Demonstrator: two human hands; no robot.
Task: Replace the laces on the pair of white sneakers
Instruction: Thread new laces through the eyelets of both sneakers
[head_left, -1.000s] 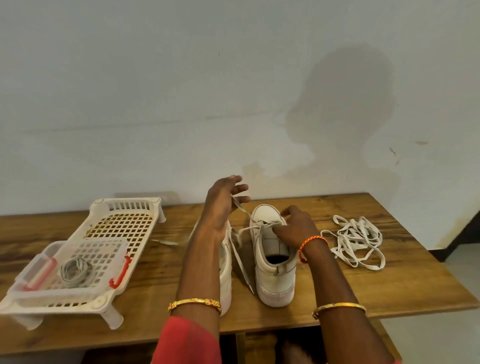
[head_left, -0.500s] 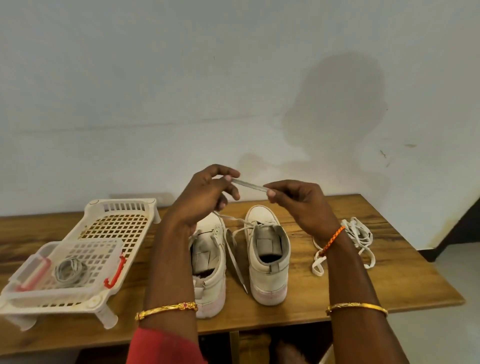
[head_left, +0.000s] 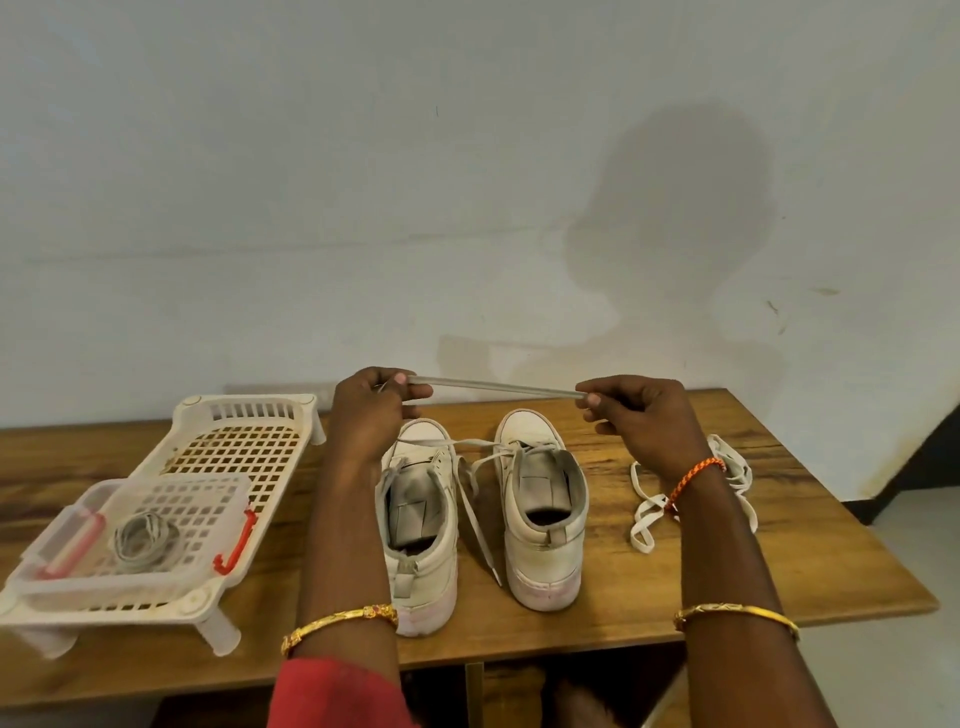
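Note:
Two white sneakers stand side by side on the wooden table, heels toward me: the left sneaker (head_left: 421, 525) and the right sneaker (head_left: 543, 512). A greyish lace (head_left: 493, 387) is stretched taut in the air above them. My left hand (head_left: 371, 410) pinches one end and my right hand (head_left: 636, 415) pinches the other. More of this lace trails down across the shoes' eyelets, and a loose end (head_left: 480, 525) lies between the shoes. A pile of white laces (head_left: 691, 488) lies to the right, partly hidden behind my right wrist.
A cream plastic rack (head_left: 234, 452) sits at the left of the table (head_left: 779, 571). A small clear basket with red clips (head_left: 140, 525) rests on the rack and holds a coiled grey lace (head_left: 145, 540). A plain wall rises behind; the table's front edge is near me.
Both hands rose from the right sneaker. They then moved apart, pulling the lace out into a longer taut line above the shoes.

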